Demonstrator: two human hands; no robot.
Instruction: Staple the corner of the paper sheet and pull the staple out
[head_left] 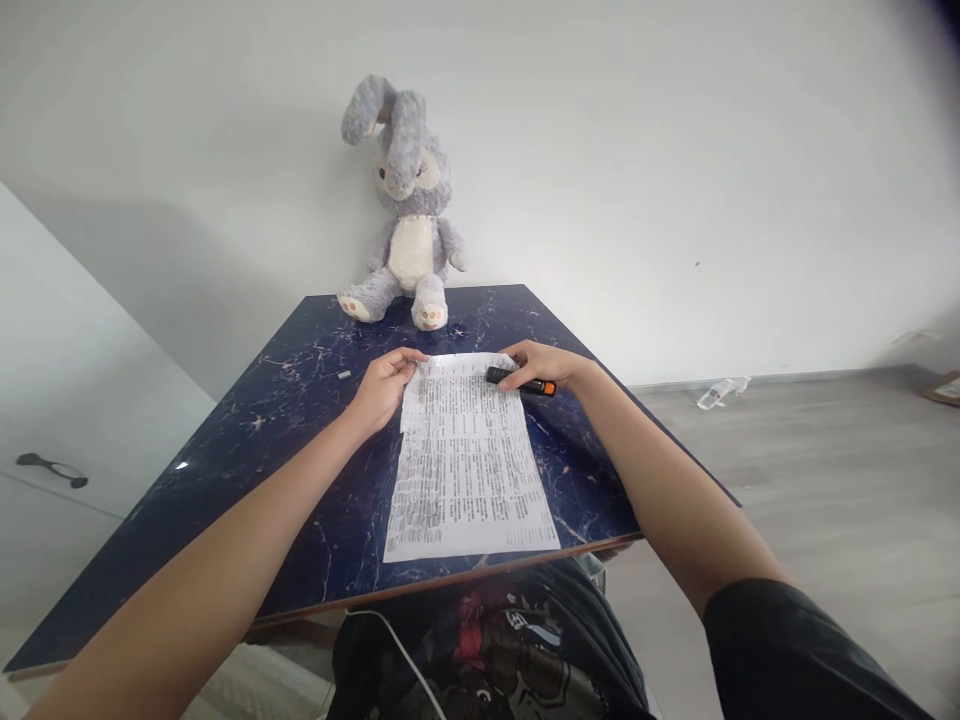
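Note:
A printed sheet of paper [472,455] lies on the dark blue marbled table, its long side running toward me. My left hand [386,385] is closed on the sheet's top left corner, thumb and fingers pinched at the edge. At the top right corner, my right hand [544,365] is closed around a short black stick-like object with an orange end [536,387]; its exact kind is unclear. The right fingertips also meet the paper's far edge. The black object lies across the right margin of the sheet, its orange end pointing right.
A grey plush rabbit [412,240] sits at the table's [300,400] far edge against the wall. Left of my left hand is a small whitish piece [344,375]. A clear plastic bottle [720,392] lies on the floor at right. A white cable [405,650] hangs below the near edge.

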